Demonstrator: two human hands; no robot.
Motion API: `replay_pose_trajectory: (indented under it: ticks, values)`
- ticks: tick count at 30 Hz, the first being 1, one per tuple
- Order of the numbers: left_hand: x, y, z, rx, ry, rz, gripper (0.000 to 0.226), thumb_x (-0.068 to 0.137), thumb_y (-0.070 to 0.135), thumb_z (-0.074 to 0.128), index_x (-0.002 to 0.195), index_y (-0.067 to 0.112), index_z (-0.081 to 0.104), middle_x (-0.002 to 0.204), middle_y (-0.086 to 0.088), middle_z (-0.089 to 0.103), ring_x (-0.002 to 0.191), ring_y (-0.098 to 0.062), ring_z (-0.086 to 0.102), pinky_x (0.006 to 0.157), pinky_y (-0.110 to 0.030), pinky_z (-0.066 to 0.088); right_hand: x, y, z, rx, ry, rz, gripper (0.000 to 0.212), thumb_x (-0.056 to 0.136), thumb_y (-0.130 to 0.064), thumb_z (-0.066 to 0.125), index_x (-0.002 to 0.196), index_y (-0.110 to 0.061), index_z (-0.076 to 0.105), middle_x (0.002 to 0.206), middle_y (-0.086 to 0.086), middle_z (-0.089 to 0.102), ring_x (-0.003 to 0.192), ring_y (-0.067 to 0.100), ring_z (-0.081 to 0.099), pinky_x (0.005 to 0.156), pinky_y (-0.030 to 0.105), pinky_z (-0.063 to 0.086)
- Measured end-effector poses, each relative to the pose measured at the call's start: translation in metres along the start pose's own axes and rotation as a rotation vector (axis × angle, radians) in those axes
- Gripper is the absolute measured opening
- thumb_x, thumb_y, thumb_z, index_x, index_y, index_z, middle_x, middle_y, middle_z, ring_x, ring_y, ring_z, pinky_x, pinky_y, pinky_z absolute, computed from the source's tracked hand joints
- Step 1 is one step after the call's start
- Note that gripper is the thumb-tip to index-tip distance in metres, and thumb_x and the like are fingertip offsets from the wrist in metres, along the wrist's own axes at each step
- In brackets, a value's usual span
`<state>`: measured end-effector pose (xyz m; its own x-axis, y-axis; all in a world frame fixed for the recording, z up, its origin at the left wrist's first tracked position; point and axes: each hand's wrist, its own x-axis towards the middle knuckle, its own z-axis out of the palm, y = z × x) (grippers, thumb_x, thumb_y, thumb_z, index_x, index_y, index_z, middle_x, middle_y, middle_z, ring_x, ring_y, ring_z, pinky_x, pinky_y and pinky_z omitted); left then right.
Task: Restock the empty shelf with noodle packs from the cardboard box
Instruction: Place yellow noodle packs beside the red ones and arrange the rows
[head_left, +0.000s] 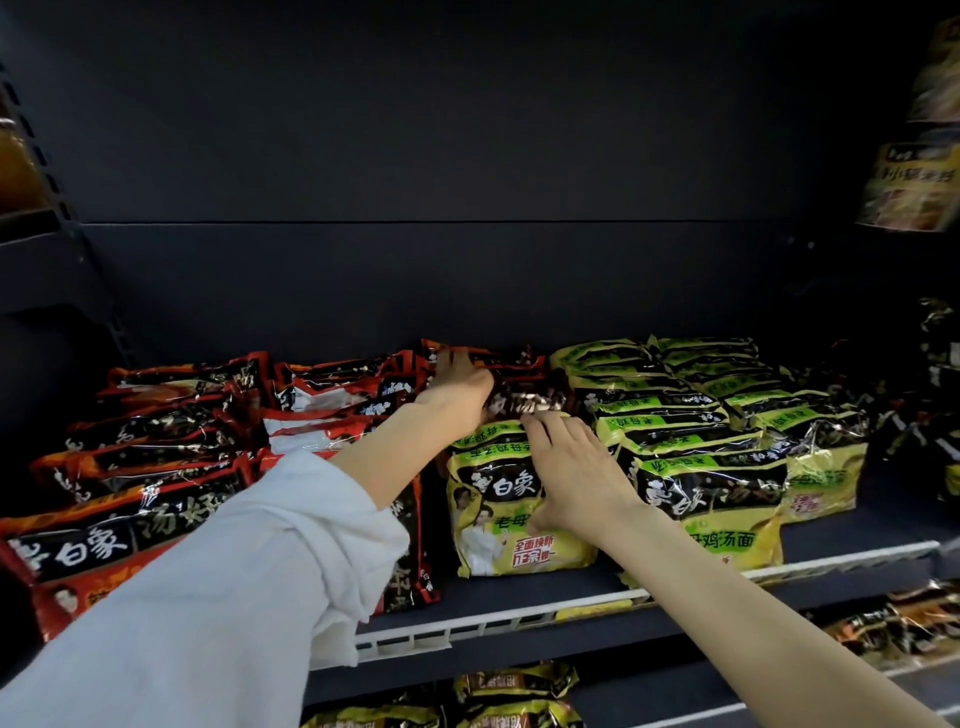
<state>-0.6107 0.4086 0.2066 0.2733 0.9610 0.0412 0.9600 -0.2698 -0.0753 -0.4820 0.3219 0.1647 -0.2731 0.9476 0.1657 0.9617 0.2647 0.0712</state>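
Rows of noodle packs lean on a dark shelf (519, 597): red packs (145, 467) on the left, yellow-green packs (717, 467) on the right. My left hand (460, 395) reaches deep into the middle and grips a dark red pack (524, 400) at the back. My right hand (576, 473) lies flat, fingers spread, on top of the front yellow-green pack (498, 525) in the middle row. The cardboard box is out of view.
A white wire rail (467, 629) runs along the shelf's front edge. Bare shelf shows at the far right (883, 519). More packs fill the shelf below (519, 696) and hang at the upper right (914, 182). A dark back panel rises behind.
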Motion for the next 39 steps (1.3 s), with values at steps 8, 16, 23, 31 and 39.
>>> replay_pose_trajectory:
  ticks: [8, 16, 23, 31, 39]
  values:
    - [-0.004, 0.002, -0.013, -0.137, -0.157, -0.008, 0.057, 0.100, 0.045, 0.033, 0.141, 0.006, 0.035, 0.144, -0.017, 0.036, 0.127, -0.031, 0.044, 0.101, -0.038, 0.040, 0.004, 0.000, 0.001, 0.012, -0.008, -0.013, 0.118, 0.063, -0.039, 0.085, 0.149, -0.010, 0.009, 0.153, 0.008, 0.017, 0.144, 0.025, 0.012, 0.120, 0.037, 0.005]
    - [-0.002, 0.007, -0.018, -0.411, -0.112, 0.060, 0.043, 0.102, 0.020, 0.037, 0.145, 0.020, 0.036, 0.152, -0.006, 0.033, 0.136, -0.025, 0.037, 0.105, -0.029, 0.033, 0.014, -0.003, 0.000, 0.008, 0.018, 0.010, 0.115, 0.063, -0.039, 0.085, 0.148, -0.011, 0.013, 0.148, 0.006, 0.028, 0.141, 0.026, 0.021, 0.120, 0.041, 0.006]
    - [0.010, -0.003, -0.003, -0.357, 0.020, -0.034, 0.044, 0.100, 0.023, 0.042, 0.143, 0.016, 0.037, 0.150, -0.008, 0.031, 0.138, -0.027, 0.028, 0.111, -0.034, 0.028, 0.015, 0.003, 0.000, -0.012, 0.021, -0.034, 0.118, 0.064, -0.044, 0.083, 0.148, -0.008, 0.009, 0.152, 0.014, 0.009, 0.145, 0.029, 0.004, 0.118, 0.038, -0.002]
    - [0.029, -0.001, -0.002, -0.527, -0.143, -0.196, 0.050, 0.094, 0.033, 0.049, 0.138, 0.011, 0.036, 0.135, -0.007, 0.044, 0.126, -0.024, 0.044, 0.093, -0.029, 0.040, 0.022, 0.010, 0.000, 0.110, -0.076, -0.044, 0.126, 0.066, -0.051, 0.078, 0.151, -0.012, -0.006, 0.159, 0.011, -0.008, 0.147, 0.023, -0.007, 0.119, 0.036, -0.006]
    - [0.013, 0.003, -0.007, -0.454, -0.030, -0.090, 0.041, 0.095, 0.030, 0.048, 0.132, 0.012, 0.050, 0.135, -0.009, 0.050, 0.119, -0.026, 0.052, 0.096, -0.033, 0.045, 0.019, 0.005, -0.003, 0.149, -0.067, -0.028, 0.116, 0.069, -0.059, 0.071, 0.152, -0.014, 0.003, 0.159, 0.008, -0.003, 0.147, 0.023, -0.004, 0.119, 0.039, -0.008]
